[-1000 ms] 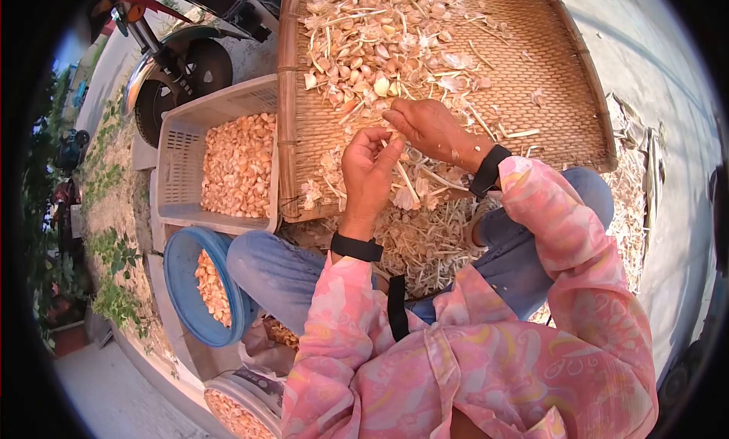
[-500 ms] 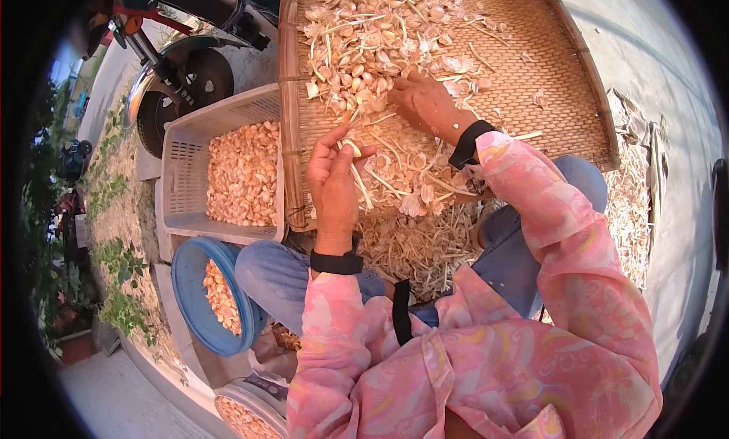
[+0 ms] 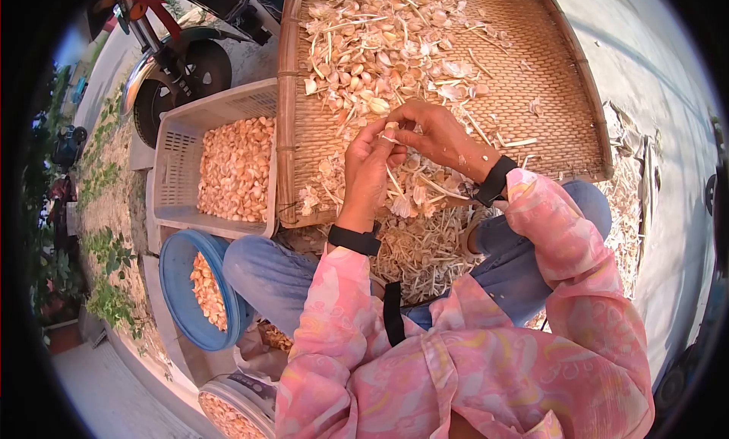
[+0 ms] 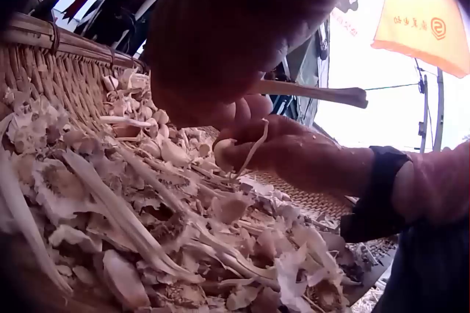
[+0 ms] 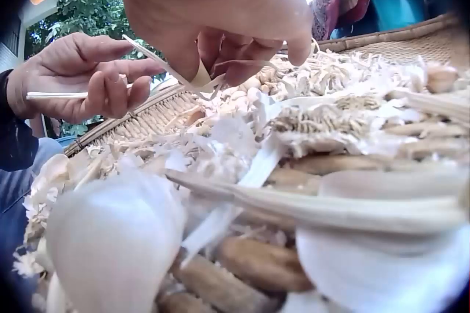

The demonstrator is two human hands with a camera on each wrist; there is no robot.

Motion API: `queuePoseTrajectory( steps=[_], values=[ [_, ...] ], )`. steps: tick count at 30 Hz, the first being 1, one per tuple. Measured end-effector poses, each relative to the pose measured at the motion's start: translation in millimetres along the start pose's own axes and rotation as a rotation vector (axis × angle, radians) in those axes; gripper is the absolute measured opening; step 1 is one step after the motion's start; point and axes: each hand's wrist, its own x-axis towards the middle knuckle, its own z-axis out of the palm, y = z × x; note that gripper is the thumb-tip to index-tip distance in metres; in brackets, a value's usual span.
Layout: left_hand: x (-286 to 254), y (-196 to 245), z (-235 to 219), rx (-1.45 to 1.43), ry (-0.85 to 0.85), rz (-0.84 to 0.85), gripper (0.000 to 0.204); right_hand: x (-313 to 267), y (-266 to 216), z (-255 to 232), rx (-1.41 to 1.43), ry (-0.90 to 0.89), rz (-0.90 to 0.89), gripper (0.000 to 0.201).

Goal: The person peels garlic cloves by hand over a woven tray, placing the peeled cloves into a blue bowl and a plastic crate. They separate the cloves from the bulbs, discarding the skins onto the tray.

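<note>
In the head view my left hand (image 3: 366,166) and right hand (image 3: 439,134) meet over the near part of a woven tray (image 3: 509,82). At their fingertips is a pale garlic clove (image 3: 391,126), pinched by my right hand, with thin strips of peel (image 5: 165,62) trailing from it in the right wrist view. My left hand's curled fingers hold a dry garlic stalk (image 4: 316,93), which sticks out past the palm. Beneath both hands lie loose stalks and papery skins (image 3: 414,192). Beyond them spreads a heap of garlic cloves (image 3: 364,78).
Left of the tray stand a plastic crate (image 3: 175,162) of cloves, a blue bucket (image 3: 176,287) with more cloves, and a pale tub (image 3: 266,420) of cloves. A parked vehicle's wheel (image 3: 205,71) is behind the crate. Dry stalks (image 3: 425,249) cover the ground between the knees.
My right hand has come back from the garlic heap to my left hand, which has moved right and slightly up. They were apart half a second ago and together a second ago.
</note>
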Motion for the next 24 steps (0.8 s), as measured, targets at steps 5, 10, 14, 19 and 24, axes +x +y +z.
queuePoseTrajectory(
  steps=[5, 10, 14, 19, 24],
  values=[
    [-10.4, -2.0, -16.3, -0.119, 0.134, -0.057, 0.019, 1.2, -8.0, -15.1, -0.133, -0.289, 0.229, 0.013],
    [-57.5, 39.8, 0.7, -0.117, -0.183, -0.012, 0.025, 6.2, 22.2, 0.1, -0.573, -0.103, 0.076, 0.012],
    [-117.4, 95.7, 60.7, -0.246, -0.876, 0.129, 0.029, 14.1, 36.1, 23.8, -0.539, -0.167, -0.012, 0.012],
    [-145.6, 140.7, 100.2, -0.465, -1.001, 0.179, 0.014, 18.9, 25.3, 28.4, -0.597, -0.253, 0.014, 0.014],
    [-190.6, 124.1, 110.8, -0.651, -0.835, 0.148, 0.011, 12.1, 24.4, 6.7, -0.439, -0.159, 0.054, 0.012]
  ],
)
